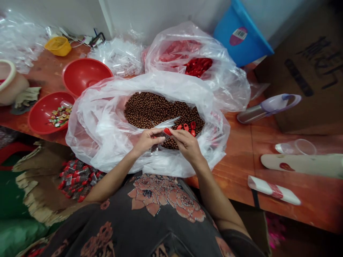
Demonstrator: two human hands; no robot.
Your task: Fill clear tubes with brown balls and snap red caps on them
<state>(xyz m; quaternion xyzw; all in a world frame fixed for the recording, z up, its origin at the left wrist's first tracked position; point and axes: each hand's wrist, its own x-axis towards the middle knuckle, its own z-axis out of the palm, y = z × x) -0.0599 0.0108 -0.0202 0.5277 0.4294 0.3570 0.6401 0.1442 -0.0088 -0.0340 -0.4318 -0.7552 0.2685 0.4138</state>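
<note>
A large clear plastic bag (107, 117) lies open before me, holding a mass of small brown balls (150, 105). Over its near side my two hands meet. My right hand (187, 144) pinches a small red cap (167, 131) between thumb and fingers. My left hand (148, 141) is closed against it, thumb and fingertips on what looks like a small clear container, mostly hidden. Several loose red caps (185, 126) rest on the balls just beyond my right hand. A whitish strip of plastic lies on the balls past my fingertips.
Behind stands a bag of red caps (199, 67), beside a pile of clear containers (118, 55) and a blue bucket (241, 32). Red bowls (87, 73) sit left; a flask (254, 112) stands right. Below left, a carton (37, 178) holds red-capped containers (77, 178).
</note>
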